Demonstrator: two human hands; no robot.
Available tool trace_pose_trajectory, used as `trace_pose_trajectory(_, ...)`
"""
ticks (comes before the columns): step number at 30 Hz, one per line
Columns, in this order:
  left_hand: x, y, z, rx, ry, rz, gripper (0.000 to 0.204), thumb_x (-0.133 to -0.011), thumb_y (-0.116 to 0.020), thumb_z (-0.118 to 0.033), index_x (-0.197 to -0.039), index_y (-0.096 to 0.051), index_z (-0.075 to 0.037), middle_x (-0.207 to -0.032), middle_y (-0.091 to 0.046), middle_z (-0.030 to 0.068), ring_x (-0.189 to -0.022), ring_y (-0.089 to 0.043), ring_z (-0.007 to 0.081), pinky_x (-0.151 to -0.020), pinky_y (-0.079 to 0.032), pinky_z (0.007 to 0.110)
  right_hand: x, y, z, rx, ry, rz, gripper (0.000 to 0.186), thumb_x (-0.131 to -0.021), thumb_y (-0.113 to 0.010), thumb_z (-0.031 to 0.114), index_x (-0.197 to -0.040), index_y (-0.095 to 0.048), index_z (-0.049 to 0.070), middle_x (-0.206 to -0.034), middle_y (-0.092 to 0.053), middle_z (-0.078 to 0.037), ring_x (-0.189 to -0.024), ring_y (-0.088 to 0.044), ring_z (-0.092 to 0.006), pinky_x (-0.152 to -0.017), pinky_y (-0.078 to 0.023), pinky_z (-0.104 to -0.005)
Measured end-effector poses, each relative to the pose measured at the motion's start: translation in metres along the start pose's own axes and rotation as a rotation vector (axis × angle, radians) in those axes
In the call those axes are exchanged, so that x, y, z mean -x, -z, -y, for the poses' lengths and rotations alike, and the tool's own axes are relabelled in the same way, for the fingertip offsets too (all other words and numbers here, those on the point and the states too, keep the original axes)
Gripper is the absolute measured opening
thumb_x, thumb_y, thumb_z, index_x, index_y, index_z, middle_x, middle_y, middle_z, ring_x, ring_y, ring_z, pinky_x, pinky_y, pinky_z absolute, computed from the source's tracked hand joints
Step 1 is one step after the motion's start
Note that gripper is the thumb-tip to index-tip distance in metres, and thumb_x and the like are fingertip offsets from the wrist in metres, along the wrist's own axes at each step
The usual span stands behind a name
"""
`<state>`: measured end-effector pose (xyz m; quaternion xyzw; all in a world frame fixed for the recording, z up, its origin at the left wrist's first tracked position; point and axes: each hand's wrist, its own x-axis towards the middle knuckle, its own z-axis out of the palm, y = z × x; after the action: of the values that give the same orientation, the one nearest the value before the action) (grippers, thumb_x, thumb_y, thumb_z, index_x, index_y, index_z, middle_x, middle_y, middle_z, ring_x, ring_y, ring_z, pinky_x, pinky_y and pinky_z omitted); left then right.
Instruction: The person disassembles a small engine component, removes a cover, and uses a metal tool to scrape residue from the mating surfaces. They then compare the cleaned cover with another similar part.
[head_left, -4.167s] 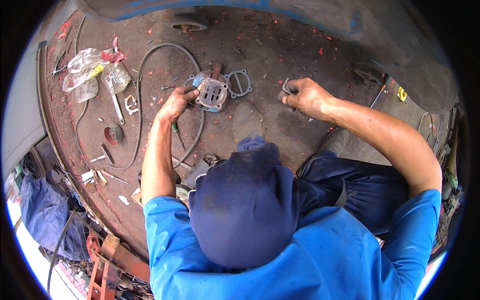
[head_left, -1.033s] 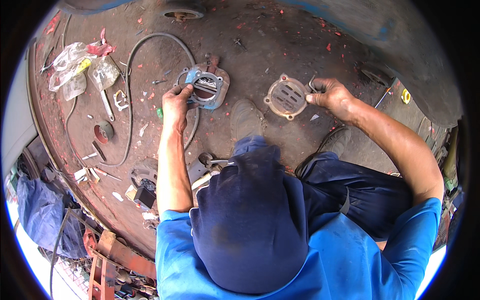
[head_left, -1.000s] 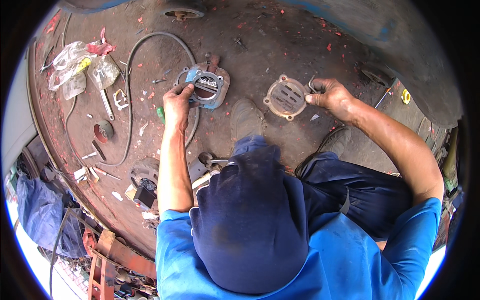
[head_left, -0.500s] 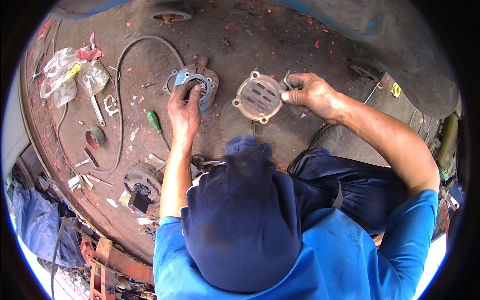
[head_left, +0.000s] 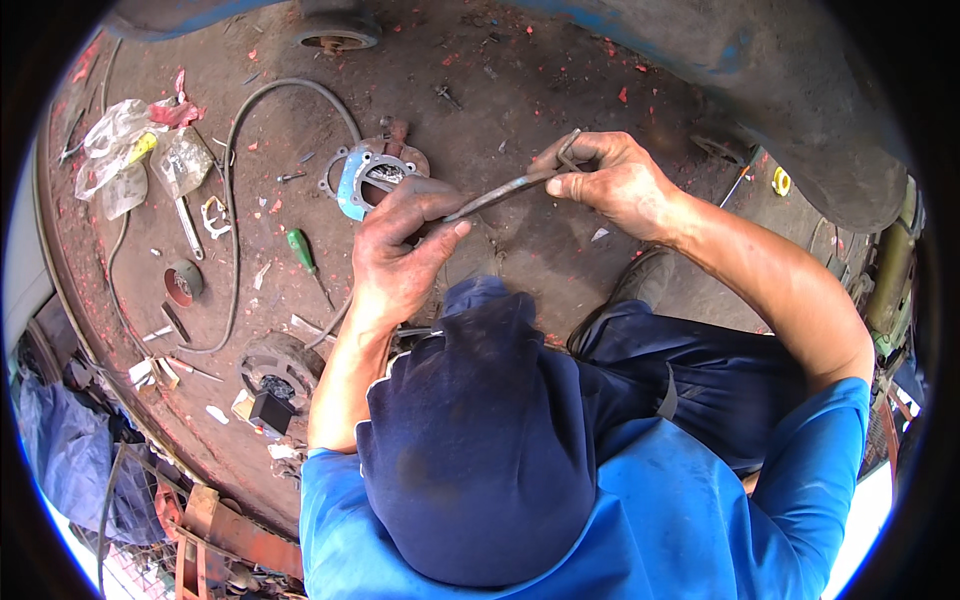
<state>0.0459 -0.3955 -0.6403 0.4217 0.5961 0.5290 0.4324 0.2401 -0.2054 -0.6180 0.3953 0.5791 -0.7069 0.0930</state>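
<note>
A round metal valve plate (head_left: 497, 194), seen nearly edge-on, is held up between my two hands. My right hand (head_left: 622, 188) is closed on one edge of it, thumb below. A thin bent metal rod (head_left: 568, 152), like a hex key, sticks up from the same fingers. The plate's other edge lies between the thumb and fingers of my left hand (head_left: 400, 245). Just beyond my left hand, a blue-rimmed metal housing (head_left: 353, 190) rests on the ground, partly hidden by that hand. A flat ring gasket (head_left: 330, 178) lies against its left side.
A green-handled screwdriver (head_left: 300, 250), a wrench (head_left: 188, 228) and a looping hose (head_left: 232, 190) lie on the dirt to the left. Clear plastic bags (head_left: 118, 150) are farther left. Near my left forearm sits a round metal part (head_left: 270, 358). A large dark body (head_left: 800, 130) overhangs at far right.
My left hand has left the blue-rimmed housing and come right to the valve plate. The plate has tilted from face-up to nearly edge-on, with my right hand still on it.
</note>
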Motion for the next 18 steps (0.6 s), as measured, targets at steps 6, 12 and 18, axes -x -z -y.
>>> trace_pose_trajectory(6,-0.003,-0.009,-0.014,-0.574,-0.493,0.045,0.031,-0.068,-0.075,0.0,-0.098,-0.07,-0.006,-0.094,-0.062,0.0085,-0.094,-0.067,0.0305,-0.075,-0.057,0.039,0.0,-0.002,0.012,-0.044,0.023,-0.056,0.029,-0.089,-0.058,0.002,-0.116,-0.068,0.0,-0.086,-0.066,0.0,-0.069,-0.051,-0.0029,-0.061,-0.044,-0.0225)
trace_pose_trajectory(12,0.0,-0.012,-0.007,-0.648,-0.609,0.004,0.03,-0.068,-0.076,-0.002,-0.097,-0.069,-0.008,-0.092,-0.062,0.008,-0.093,-0.067,0.0303,-0.07,-0.058,0.038,0.001,-0.001,0.016,0.026,0.073,-0.057,0.03,-0.09,-0.054,-0.001,-0.116,-0.068,0.001,-0.089,-0.069,-0.002,-0.074,-0.057,-0.003,-0.065,-0.049,-0.023)
trace_pose_trajectory(18,0.01,-0.015,0.001,-0.539,-0.508,-0.008,0.031,-0.069,-0.077,0.0,-0.099,-0.07,-0.006,-0.093,-0.062,0.0087,-0.09,-0.067,0.0292,-0.071,-0.057,0.037,-0.002,-0.001,0.0,-0.03,-0.018,-0.005,0.027,-0.095,-0.055,0.004,-0.12,-0.065,-0.001,-0.091,-0.07,-0.007,-0.06,-0.059,-0.0063,-0.049,-0.052,-0.0261)
